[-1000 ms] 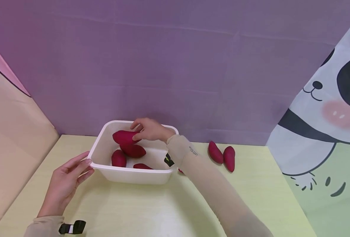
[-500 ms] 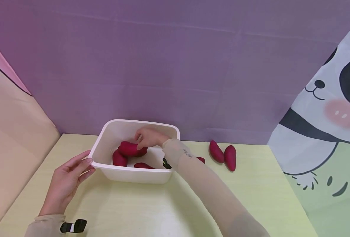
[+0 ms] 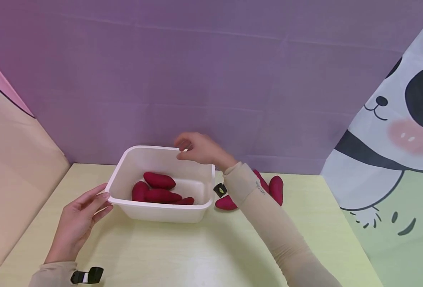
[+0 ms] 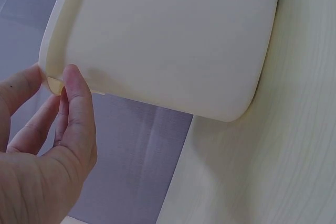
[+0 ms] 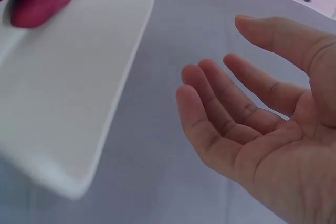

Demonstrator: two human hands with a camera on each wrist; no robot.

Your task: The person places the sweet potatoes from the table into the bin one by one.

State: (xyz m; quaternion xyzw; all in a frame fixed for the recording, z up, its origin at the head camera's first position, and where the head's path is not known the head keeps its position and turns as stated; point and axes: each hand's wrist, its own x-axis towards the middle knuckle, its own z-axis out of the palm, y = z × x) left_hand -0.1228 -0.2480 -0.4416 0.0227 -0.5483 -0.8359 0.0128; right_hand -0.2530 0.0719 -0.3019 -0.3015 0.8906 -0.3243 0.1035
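A white plastic bin [image 3: 161,213] stands on the table with several red sweet potatoes [image 3: 159,180] inside. My left hand [image 3: 80,219] pinches the rim at its front left corner, thumb and fingers on either side, as the left wrist view also shows on the bin wall [image 4: 173,35]. Above the back right rim hovers my right hand [image 3: 204,148]. Its fingers are loosely bent and hold nothing in the right wrist view, where a sweet potato [image 5: 42,2] lies in the bin beyond.
Right of the bin, a sweet potato [image 3: 226,203] lies on the pale table [image 3: 161,255]. Two others, including an upright-pointing sweet potato [image 3: 277,190], lie farther right, partly behind the right forearm. A purple cloth wall [image 3: 211,79] rises behind the table.
My right hand lowered a sweet potato into the bin, let it go and rose up and right over the rim. Sweet potatoes inside have shifted. The left hand stays on the rim.
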